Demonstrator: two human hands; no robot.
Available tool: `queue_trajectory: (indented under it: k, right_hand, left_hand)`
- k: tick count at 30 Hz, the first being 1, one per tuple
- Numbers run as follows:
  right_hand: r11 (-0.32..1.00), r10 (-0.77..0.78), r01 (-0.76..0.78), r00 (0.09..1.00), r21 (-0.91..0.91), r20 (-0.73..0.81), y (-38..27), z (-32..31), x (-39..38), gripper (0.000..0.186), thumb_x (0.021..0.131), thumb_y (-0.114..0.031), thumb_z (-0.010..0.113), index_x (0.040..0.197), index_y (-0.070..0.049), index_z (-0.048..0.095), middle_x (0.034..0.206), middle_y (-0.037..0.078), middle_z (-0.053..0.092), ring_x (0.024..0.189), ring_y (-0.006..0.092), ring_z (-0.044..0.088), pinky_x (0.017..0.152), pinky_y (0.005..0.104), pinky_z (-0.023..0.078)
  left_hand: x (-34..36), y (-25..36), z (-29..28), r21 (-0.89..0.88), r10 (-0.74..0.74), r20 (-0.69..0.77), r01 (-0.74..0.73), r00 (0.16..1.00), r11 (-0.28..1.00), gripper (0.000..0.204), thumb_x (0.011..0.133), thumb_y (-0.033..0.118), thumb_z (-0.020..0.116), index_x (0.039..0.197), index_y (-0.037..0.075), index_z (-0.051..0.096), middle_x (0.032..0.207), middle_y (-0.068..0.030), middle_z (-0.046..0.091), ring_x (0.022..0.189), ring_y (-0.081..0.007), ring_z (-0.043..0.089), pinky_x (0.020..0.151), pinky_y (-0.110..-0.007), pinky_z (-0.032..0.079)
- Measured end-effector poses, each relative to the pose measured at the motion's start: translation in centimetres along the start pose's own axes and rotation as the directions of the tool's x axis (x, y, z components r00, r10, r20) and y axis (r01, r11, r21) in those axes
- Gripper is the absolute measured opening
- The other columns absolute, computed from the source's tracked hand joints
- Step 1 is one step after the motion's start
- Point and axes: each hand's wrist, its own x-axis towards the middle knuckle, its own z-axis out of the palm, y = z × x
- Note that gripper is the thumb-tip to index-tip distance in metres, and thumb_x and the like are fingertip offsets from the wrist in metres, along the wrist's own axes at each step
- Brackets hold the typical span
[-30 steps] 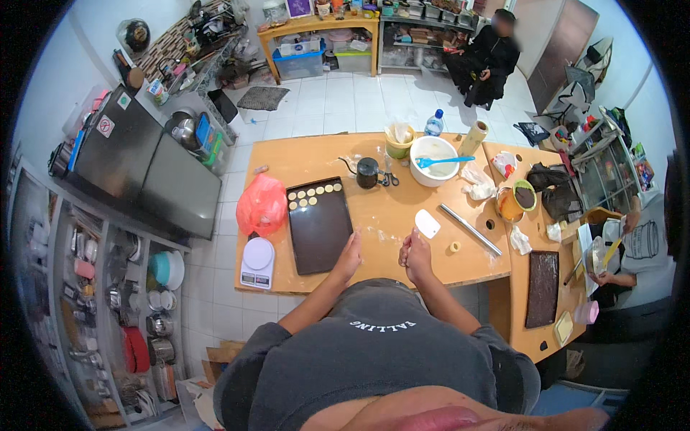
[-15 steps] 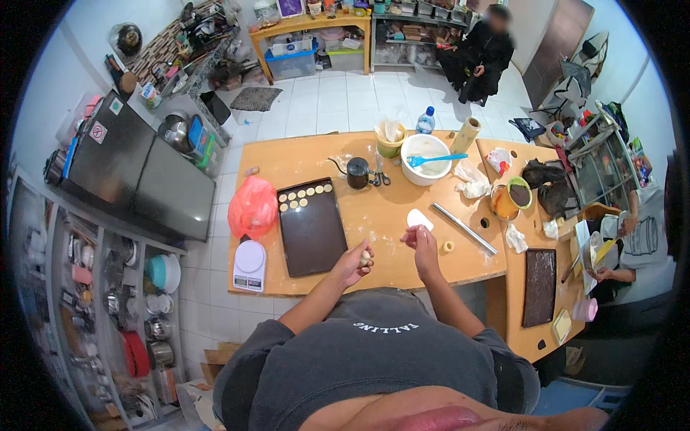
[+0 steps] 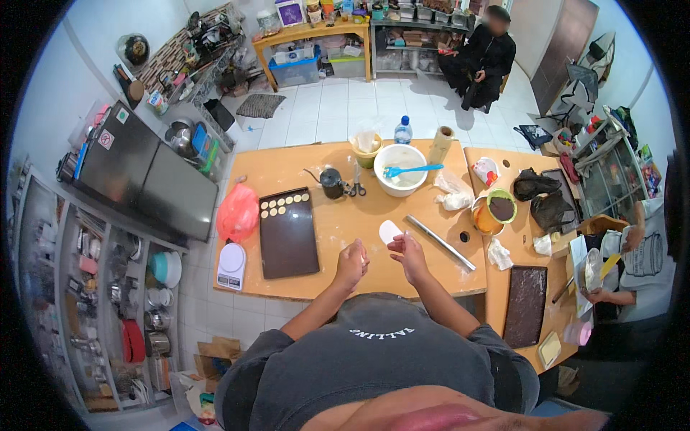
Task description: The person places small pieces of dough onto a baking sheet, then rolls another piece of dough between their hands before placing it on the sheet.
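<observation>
Over the near middle of the table, my left hand point(image 3: 352, 264) is closed. A pale lump, seemingly dough, showed in its fingers half a second ago; the fingers now hide it. My right hand point(image 3: 410, 257) faces it a short gap away, fingers stretched and apart, with nothing visible in them. Just beyond the right fingertips lies a flat white scraper point(image 3: 389, 231). To the left is a dark baking tray point(image 3: 290, 241), and several pale dough rounds point(image 3: 282, 202) sit in rows at its far end. A metal rolling pin point(image 3: 440, 243) lies slantwise to the right.
Left of the tray are a pink plastic bag point(image 3: 238, 213) and a kitchen scale point(image 3: 231, 266). Behind stand a black pot point(image 3: 332, 183), scissors point(image 3: 357, 188), a white bowl point(image 3: 399, 185) with a blue spatula point(image 3: 413, 170) and a bottle point(image 3: 403, 131). A co-worker's hand point(image 3: 598, 295) is at the right.
My two hands have come a little closer together, and the left fingers now cover the pale lump. The small pale ring by my right hand is out of sight. The whole view has shifted slightly.
</observation>
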Motion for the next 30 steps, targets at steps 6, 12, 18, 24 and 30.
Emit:
queue_trajectory:
  k: [6, 12, 18, 24, 30]
  right_hand:
    - [0.922, 0.161, -0.227, 0.961, 0.312, 0.223, -0.8, -7.0, 0.2, 0.049, 0.103, -0.053, 0.034, 0.109, -0.008, 0.053, 0.096, 0.012, 0.064, 0.093, 0.0247, 0.062, 0.085, 0.0427, 0.049]
    - [0.785, 0.227, -0.305, 0.951, 0.54, 0.208, -6.6, -10.5, -3.0, 0.056, 0.096, -0.066, 0.04, 0.104, -0.011, 0.049, 0.093, 0.014, 0.058, 0.073, 0.0259, 0.06, 0.059, 0.0338, 0.051]
    - [0.891, 0.102, -0.177, 0.976, 0.417, 0.195, -6.4, -16.5, 0.7, 0.051, 0.1, -0.056, 0.044, 0.072, -0.014, 0.043, 0.057, 0.003, 0.043, 0.047, 0.0141, 0.041, 0.042, 0.0273, 0.032]
    - [0.886, -0.42, 0.451, 0.88, -0.111, 0.223, -11.8, -13.2, 1.8, 0.044, 0.102, -0.049, 0.042, 0.094, -0.007, 0.055, 0.076, 0.009, 0.059, 0.067, 0.0175, 0.057, 0.059, 0.0307, 0.045]
    - [0.447, -0.77, 0.885, 0.453, -0.127, 0.45, -16.0, -10.9, -2.1, 0.053, 0.104, -0.046, 0.037, 0.131, 0.0, 0.037, 0.106, 0.017, 0.065, 0.106, 0.0225, 0.06, 0.099, 0.0373, 0.04]
  left_hand:
    - [-0.6, 1.3, 8.8, 0.466, 0.404, 0.136, -0.418, 0.904, 0.78, 0.032, 0.104, 0.033, 0.045, 0.104, 0.004, 0.058, 0.082, -0.004, 0.06, 0.073, -0.0115, 0.056, 0.066, -0.026, 0.045]
    - [-3.1, 1.1, 16.7, 0.689, 0.314, 0.481, -0.574, 0.819, 0.442, 0.084, 0.098, 0.038, 0.056, 0.155, 0.002, 0.007, 0.159, -0.0259, 0.016, 0.146, -0.0345, 0.024, 0.116, -0.041, 0.026]
    - [-1.2, -1.4, 16.7, 0.508, 0.342, 0.281, -0.441, 0.897, 0.74, 0.085, 0.099, 0.042, 0.054, 0.156, 0.009, 0.001, 0.16, -0.0238, 0.012, 0.147, -0.0372, 0.021, 0.115, -0.049, 0.023]
    - [0.1, -2.5, 16.0, -0.161, -0.04, 0.187, 0.071, 0.982, 0.984, 0.075, 0.1, 0.055, 0.04, 0.157, 0.02, 0.005, 0.157, -0.0199, 0.019, 0.14, -0.0372, 0.032, 0.108, -0.056, 0.033]
    - [2.5, -5.1, 15.1, -0.514, -0.102, 0.211, 0.199, 0.972, 0.835, 0.061, 0.1, 0.057, 0.038, 0.147, 0.019, 0.031, 0.137, -0.0156, 0.047, 0.119, -0.0342, 0.053, 0.09, -0.047, 0.051]
